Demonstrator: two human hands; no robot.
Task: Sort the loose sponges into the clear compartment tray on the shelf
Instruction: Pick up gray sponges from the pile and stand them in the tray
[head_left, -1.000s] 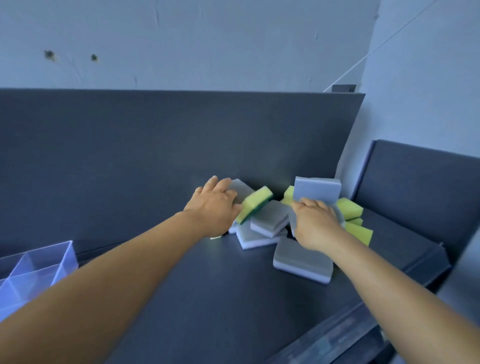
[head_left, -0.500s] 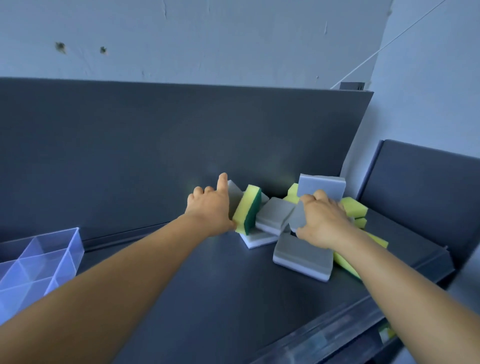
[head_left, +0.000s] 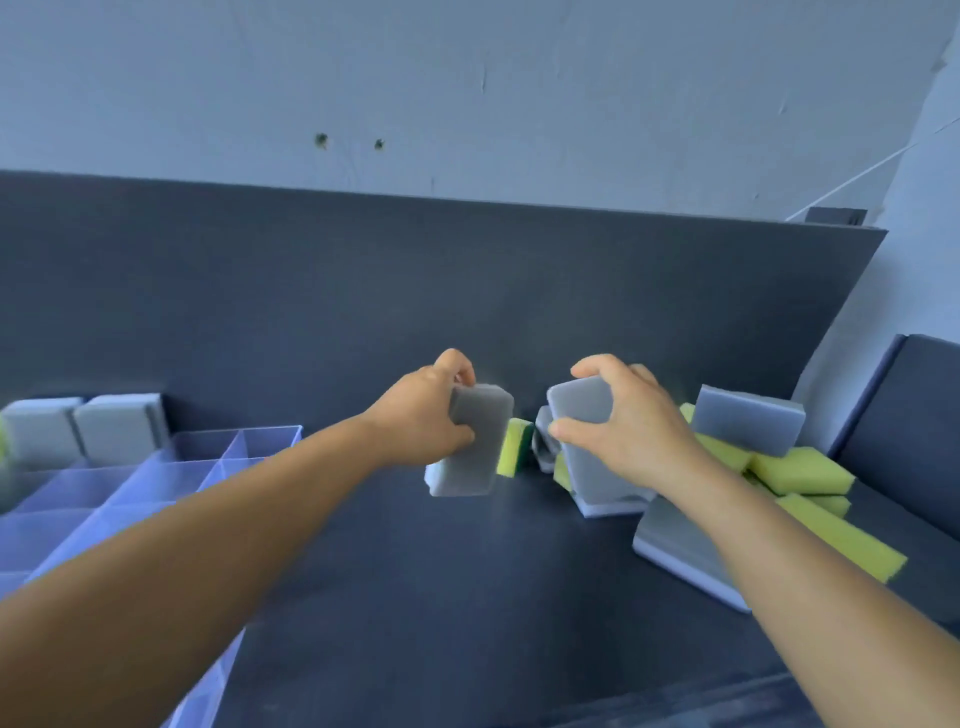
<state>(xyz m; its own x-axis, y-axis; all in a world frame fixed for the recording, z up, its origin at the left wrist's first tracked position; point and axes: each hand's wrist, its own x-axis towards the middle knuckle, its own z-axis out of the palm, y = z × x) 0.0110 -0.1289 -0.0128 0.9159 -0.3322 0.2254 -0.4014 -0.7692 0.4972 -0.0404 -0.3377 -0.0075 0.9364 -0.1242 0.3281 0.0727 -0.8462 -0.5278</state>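
My left hand (head_left: 421, 421) grips a grey sponge (head_left: 475, 447), lifted above the dark shelf (head_left: 415, 597). My right hand (head_left: 623, 426) holds another grey sponge (head_left: 587, 415) upright just to the right. Behind and right of them lies a pile of loose sponges: a yellow-green sponge (head_left: 514, 447) on edge, a grey one (head_left: 748, 421) on top, several yellow ones (head_left: 800, 470) and a flat grey one (head_left: 675, 551). The clear compartment tray (head_left: 130, 488) sits at the left, with two grey sponges (head_left: 83, 426) standing in its far compartments.
A dark back panel (head_left: 415, 291) rises behind the shelf, against a pale wall. A second dark panel (head_left: 904, 405) closes off the right end. The shelf's front edge (head_left: 675, 701) runs along the bottom right.
Both hands have lifted a grey sponge each from the pile and shifted left. The view has swung left, so more of the tray shows.
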